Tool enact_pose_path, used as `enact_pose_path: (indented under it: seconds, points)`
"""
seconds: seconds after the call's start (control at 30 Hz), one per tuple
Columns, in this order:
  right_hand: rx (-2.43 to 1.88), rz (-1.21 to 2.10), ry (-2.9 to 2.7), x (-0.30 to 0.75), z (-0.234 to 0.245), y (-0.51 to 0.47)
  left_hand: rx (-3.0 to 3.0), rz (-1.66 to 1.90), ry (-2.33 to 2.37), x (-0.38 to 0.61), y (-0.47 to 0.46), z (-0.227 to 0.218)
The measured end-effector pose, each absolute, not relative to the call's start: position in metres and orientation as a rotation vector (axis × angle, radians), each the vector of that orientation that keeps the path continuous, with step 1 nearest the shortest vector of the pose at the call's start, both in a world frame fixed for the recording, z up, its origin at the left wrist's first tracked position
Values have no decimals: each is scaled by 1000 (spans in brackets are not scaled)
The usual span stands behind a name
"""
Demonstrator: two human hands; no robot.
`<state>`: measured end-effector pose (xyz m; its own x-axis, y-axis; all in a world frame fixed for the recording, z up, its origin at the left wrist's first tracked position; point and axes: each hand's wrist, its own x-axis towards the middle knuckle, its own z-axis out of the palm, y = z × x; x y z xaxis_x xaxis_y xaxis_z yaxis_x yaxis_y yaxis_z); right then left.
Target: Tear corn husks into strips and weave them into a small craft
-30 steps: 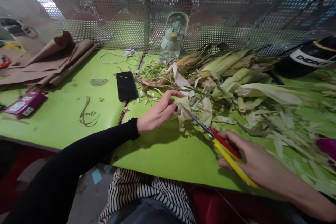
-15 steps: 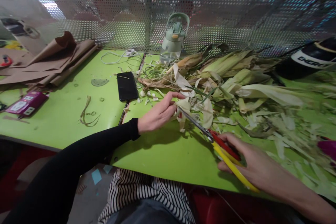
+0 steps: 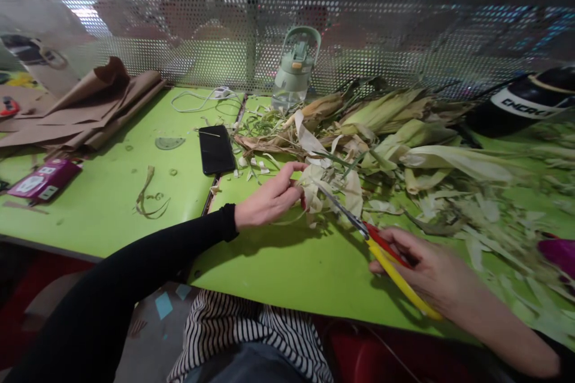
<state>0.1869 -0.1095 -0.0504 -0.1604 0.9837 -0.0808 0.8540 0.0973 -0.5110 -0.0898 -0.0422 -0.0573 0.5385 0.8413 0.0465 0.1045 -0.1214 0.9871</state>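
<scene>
My left hand point(image 3: 268, 200), in a black sleeve, pinches a pale strip of corn husk point(image 3: 313, 187) just above the green table point(image 3: 287, 263). My right hand point(image 3: 424, 269) grips scissors point(image 3: 377, 245) with red and yellow handles. Their metal blades point up and left into the husk beside my left fingers. A large heap of corn husks and leaves point(image 3: 404, 131) lies behind and to the right of both hands.
A black phone point(image 3: 216, 149) lies left of the husks, with a white cable point(image 3: 202, 99) behind it. A pale green water bottle point(image 3: 294, 66) stands against the perforated metal screen. Brown paper point(image 3: 85, 111) and a purple packet point(image 3: 42, 178) lie at far left. A black helmet-like object point(image 3: 525, 102) sits at far right.
The scissors and my right hand have shifted slightly left and up, further into the husk. My left hand stays on the husk, fingers a little more curled.
</scene>
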Motion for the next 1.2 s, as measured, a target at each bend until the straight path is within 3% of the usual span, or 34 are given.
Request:
enact_pose_path:
  seconds: [0.1,0.33,0.5,0.57,0.83,1.2]
  points:
    - [-1909,721,-2061,198,-46,-109,1576,776,835,-90,-42,-57]
    - [-2352,246,-2058,235,-43,-105,1599,813,819,-92,-43,-55]
    - [-1663,-260,-2310,220,-39,-103,1696,779,784,-92,-44,-57]
    - [-1379,-255,-2305,194,-33,-98,1735,761,757,-93,-45,-59]
    - [-943,238,-2253,112,-25,-56,1845,711,778,-94,-49,-58]
    - [-1180,954,-1472,121,-22,-42,1783,749,716,-98,-47,-54]
